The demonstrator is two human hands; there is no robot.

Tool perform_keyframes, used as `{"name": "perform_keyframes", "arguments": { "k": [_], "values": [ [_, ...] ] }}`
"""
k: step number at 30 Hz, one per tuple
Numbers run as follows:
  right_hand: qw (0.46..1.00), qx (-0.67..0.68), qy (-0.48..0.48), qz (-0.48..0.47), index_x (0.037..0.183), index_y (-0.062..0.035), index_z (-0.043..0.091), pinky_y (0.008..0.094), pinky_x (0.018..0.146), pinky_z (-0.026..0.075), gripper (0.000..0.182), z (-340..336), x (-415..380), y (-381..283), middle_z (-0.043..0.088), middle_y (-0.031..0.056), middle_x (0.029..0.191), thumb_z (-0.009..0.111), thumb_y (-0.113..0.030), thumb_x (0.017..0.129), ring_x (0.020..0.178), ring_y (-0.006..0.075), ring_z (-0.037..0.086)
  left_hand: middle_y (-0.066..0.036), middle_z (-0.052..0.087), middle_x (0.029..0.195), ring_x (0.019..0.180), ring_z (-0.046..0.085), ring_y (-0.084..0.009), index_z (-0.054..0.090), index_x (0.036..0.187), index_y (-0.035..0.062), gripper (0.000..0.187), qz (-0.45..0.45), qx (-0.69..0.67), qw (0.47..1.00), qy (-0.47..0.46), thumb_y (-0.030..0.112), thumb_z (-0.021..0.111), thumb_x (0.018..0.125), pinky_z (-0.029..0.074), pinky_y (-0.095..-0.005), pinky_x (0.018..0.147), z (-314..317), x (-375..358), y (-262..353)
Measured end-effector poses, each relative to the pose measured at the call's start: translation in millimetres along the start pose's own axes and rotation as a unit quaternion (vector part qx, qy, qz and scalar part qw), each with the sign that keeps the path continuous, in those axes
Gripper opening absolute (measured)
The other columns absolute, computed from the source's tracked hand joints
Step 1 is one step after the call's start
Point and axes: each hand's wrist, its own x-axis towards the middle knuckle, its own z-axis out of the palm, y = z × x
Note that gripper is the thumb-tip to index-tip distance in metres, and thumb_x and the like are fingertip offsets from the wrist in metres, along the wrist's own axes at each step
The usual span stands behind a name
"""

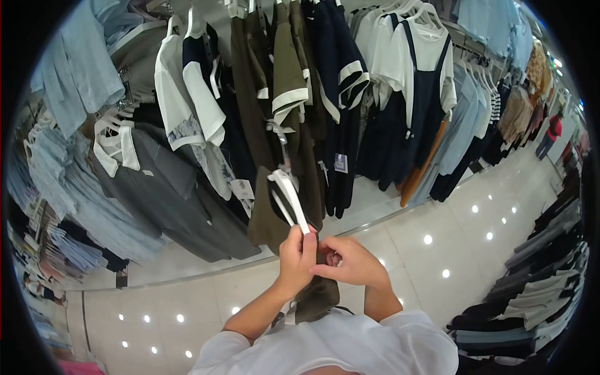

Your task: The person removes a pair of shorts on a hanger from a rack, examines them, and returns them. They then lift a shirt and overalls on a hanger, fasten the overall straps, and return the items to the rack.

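Observation:
A white hanger point(291, 199) with an olive garment point(267, 226) on it is held in front of the clothes rack. My left hand point(295, 259) is closed round the near end of the hanger, thumb on top. My right hand point(351, 261) touches it from the right, its fingers curled and pinched against the olive cloth. More of the same dark olive cloth point(317, 299) hangs below both hands, close to the white shirt on my body.
Olive and white garments point(290, 81), a grey dress point(169, 187) and navy overalls point(425, 94) hang ahead. Folded clothes point(525, 306) are stacked at the right. A person in red point(554, 128) stands far off along the tiled floor point(431, 250).

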Motion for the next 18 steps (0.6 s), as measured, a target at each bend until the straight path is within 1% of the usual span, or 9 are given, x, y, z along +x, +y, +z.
{"name": "perform_keyframes", "arguments": {
  "k": [3, 6, 7, 10, 12, 13, 15, 16, 18],
  "values": [
    [0.998, 0.056, -0.001, 0.019, 0.077, 0.0012, 0.055, 0.0286, 0.052, 0.042, 0.027, -10.0, -8.2, 6.5, 0.057, 0.0067, 0.064, 0.074, -0.019, 0.077, 0.055, 0.0135, 0.052, -0.003, 0.057, 0.068, 0.055, 0.052, -0.0067, 0.057, 0.103, -0.0012, 0.022, -0.062, -0.028, 0.995, -0.070, 0.020, 0.051, 0.099, 0.042, -0.0248, 0.050, -0.2, 1.5, 2.5],
    [0.993, 0.084, 0.065, 0.043, 0.077, 0.0025, 0.054, 0.0282, 0.052, 0.041, 0.019, -7.6, -11.6, 14.1, 0.056, 0.0062, 0.062, 0.066, -0.012, 0.078, 0.055, 0.0113, 0.050, -0.001, 0.058, 0.068, 0.057, 0.052, -0.0063, 0.057, 0.109, -0.0029, 0.023, -0.043, -0.008, 0.991, -0.123, 0.015, 0.047, 0.099, 0.045, -0.0236, 0.052, 2.6, 6.2, 21.8],
    [0.991, 0.088, 0.094, 0.049, 0.077, 0.0030, 0.054, 0.0280, 0.051, 0.040, 0.016, -5.7, -12.0, 17.1, 0.056, 0.0060, 0.062, 0.063, -0.010, 0.078, 0.056, 0.0104, 0.049, -0.002, 0.060, 0.067, 0.056, 0.054, -0.0058, 0.062, 0.103, -0.0035, 0.020, -0.057, -0.009, 0.991, -0.119, 0.013, 0.054, 0.096, 0.044, -0.0230, 0.052, 2.7, 10.1, 26.2],
    [0.992, 0.060, 0.089, 0.070, 0.078, 0.0039, 0.055, 0.0286, 0.051, 0.038, 0.014, -11.7, -10.4, 21.2, 0.053, 0.0055, 0.060, 0.061, -0.009, 0.079, 0.056, 0.0089, 0.045, -0.002, 0.061, 0.065, 0.057, 0.055, -0.0054, 0.066, 0.090, -0.0038, 0.016, 0.038, 0.178, 0.970, -0.161, 0.011, 0.062, 0.090, 0.044, -0.0224, 0.052, -18.3, 38.9, 38.1],
    [0.990, 0.085, 0.092, 0.070, 0.080, 0.0040, 0.056, 0.0270, 0.049, 0.035, 0.013, -18.7, -9.5, 13.3, 0.049, 0.0029, 0.058, 0.063, -0.007, 0.078, 0.056, 0.0062, 0.040, -0.002, 0.062, 0.064, 0.058, 0.054, -0.0047, 0.068, 0.080, -0.0039, 0.015, 0.062, 0.183, 0.978, -0.082, 0.010, 0.064, 0.085, 0.043, -0.0218, 0.053, -39.4, 72.6, 46.2],
    [0.990, 0.078, 0.093, 0.068, 0.081, 0.0040, 0.056, 0.0264, 0.049, 0.035, 0.013, -23.0, -8.6, 12.9, 0.049, 0.0019, 0.058, 0.063, -0.007, 0.077, 0.056, 0.0057, 0.040, -0.002, 0.062, 0.064, 0.058, 0.053, -0.0045, 0.068, 0.083, -0.0036, 0.014, 0.129, 0.228, 0.965, -0.010, 0.008, 0.062, 0.087, 0.042, -0.0214, 0.053, -50.2, 97.4, 46.3],
    [0.984, 0.117, 0.100, 0.089, 0.081, 0.0033, 0.058, 0.0232, 0.049, 0.033, 0.010, -29.4, -6.3, 2.8, 0.048, -0.0020, 0.060, 0.063, -0.005, 0.077, 0.057, 0.0033, 0.040, -0.001, 0.061, 0.065, 0.058, 0.054, -0.0058, 0.068, 0.086, -0.0019, 0.015, 0.161, 0.178, 0.965, 0.104, 0.012, 0.061, 0.090, 0.042, -0.0204, 0.054, -69.3, 165.8, 37.0],
    [0.986, 0.102, 0.104, 0.085, 0.082, 0.0029, 0.058, 0.0228, 0.049, 0.033, 0.010, -33.0, -5.3, -6.3, 0.048, -0.0027, 0.061, 0.063, -0.005, 0.078, 0.057, 0.0028, 0.040, -0.003, 0.064, 0.071, 0.062, 0.058, -0.0094, 0.067, 0.095, -0.0018, 0.018, 0.204, 0.222, 0.941, 0.152, 0.016, 0.063, 0.091, 0.047, -0.0216, 0.061, -77.1, 199.9, 42.8],
    [0.988, 0.065, 0.117, 0.071, 0.083, 0.0023, 0.060, 0.0220, 0.050, 0.033, 0.009, -42.6, 0.6, -24.4, 0.049, -0.0039, 0.062, 0.063, -0.004, 0.078, 0.058, 0.0020, 0.041, -0.014, 0.068, 0.094, 0.086, 0.066, -0.0212, 0.064, 0.108, 0.0009, 0.030, 0.233, 0.175, 0.943, 0.162, 0.021, 0.068, 0.086, 0.051, -0.0326, 0.079, -90.8, 268.5, 42.9]
  ]
}}
